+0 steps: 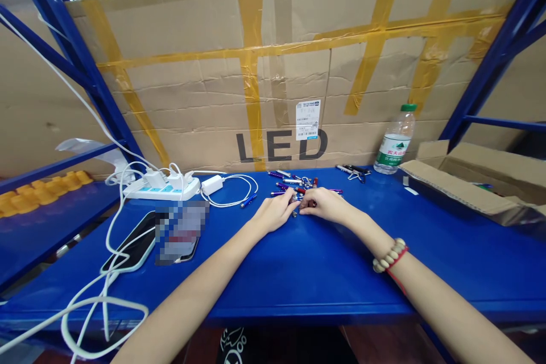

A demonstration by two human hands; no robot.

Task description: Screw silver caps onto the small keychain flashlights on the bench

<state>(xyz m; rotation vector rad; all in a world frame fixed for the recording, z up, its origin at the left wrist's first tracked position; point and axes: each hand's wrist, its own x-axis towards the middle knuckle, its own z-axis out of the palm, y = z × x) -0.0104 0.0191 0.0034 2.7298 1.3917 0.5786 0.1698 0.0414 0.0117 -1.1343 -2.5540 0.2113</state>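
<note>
Bare forearms (213,276) reach forward, left hand (275,213) and right hand (327,205) curled close together, any grip impossible to tell! Pen-shaped metal tubes (282,186) cluster just beyond both; one blue tube (248,200) lies left of them.

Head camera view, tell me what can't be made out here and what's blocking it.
Head view: what the left hand and right hand have at the small items: the hands themselves cover it.
Head view: the screen of the nearer-centre phone: pixelation covers it.
Head view: most of what the open carton holds: its walls hide it, and the right edge cuts it off.
Head view: the label's fine print: too small.
</note>
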